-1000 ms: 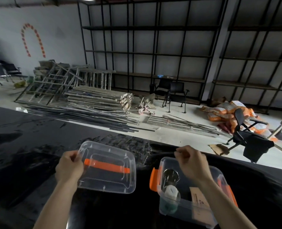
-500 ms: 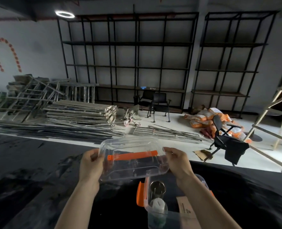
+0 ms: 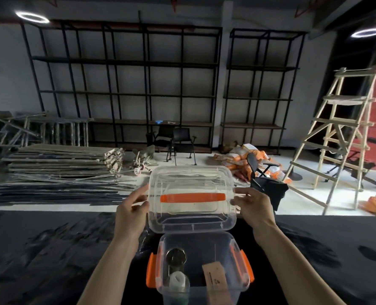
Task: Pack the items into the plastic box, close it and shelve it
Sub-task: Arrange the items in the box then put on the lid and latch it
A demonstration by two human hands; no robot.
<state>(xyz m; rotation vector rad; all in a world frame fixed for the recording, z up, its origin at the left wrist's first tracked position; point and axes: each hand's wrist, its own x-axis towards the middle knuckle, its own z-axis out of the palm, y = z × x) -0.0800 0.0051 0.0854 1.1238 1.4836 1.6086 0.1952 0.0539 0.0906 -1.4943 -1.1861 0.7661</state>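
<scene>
A clear plastic lid (image 3: 192, 208) with an orange handle hangs in the air, gripped at its left side by my left hand (image 3: 131, 211) and at its right side by my right hand (image 3: 254, 206). Directly below and nearer to me the clear plastic box (image 3: 237, 280) with orange side latches stands open on the black table (image 3: 50, 249). Inside it I see a metal cup (image 3: 176, 257), a bottle with a white cap (image 3: 177, 281) and a brown paper packet (image 3: 214, 279).
Beyond the table's far edge the floor holds stacked metal bars (image 3: 57, 166), two black chairs (image 3: 175, 142), orange sacks (image 3: 244, 159) and a tipped office chair (image 3: 264, 179). Black shelving (image 3: 125, 84) lines the back wall. A wooden ladder (image 3: 341, 133) stands at the right.
The lid has moved right and up from the table's left; my right hand joined my left on it, and it now hangs level over the box's far edge. The view tilted up.
</scene>
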